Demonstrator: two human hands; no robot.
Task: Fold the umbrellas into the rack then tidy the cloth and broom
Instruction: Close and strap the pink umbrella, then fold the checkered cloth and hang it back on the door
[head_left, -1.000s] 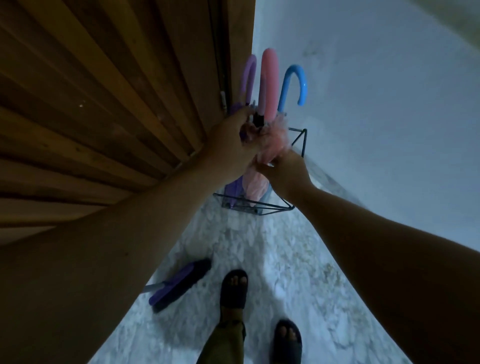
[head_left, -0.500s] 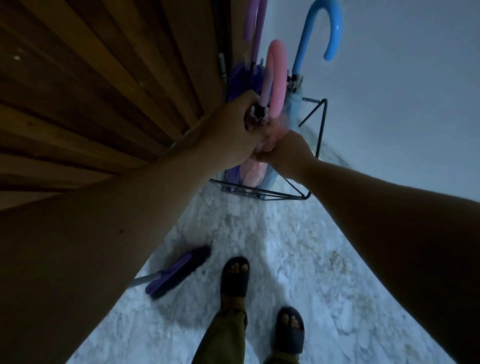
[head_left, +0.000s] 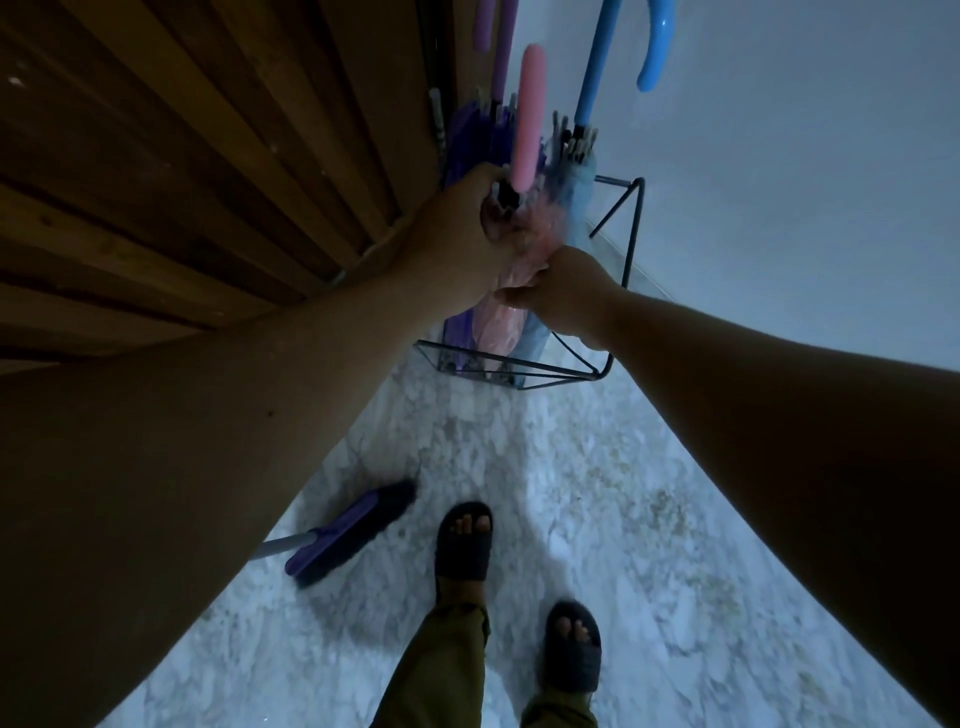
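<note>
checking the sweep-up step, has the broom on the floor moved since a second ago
No. The broom lies in the same spot beside the wooden door, near the left sandal; only the camera shifted.

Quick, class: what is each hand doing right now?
Left hand: closed, grip round the top of the folded pink umbrella.
Right hand: closed, pinching the same umbrella's fabric lower down.

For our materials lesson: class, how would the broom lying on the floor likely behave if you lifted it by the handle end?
The broom would probably feel head-heavy: its purple head looks bulky beside the thin grey handle. The handle looks like a rigid tube, so it likely stays stiff. The dark bristles would probably flex. Lying flat on the floor, it seems unlikely to roll.
</note>
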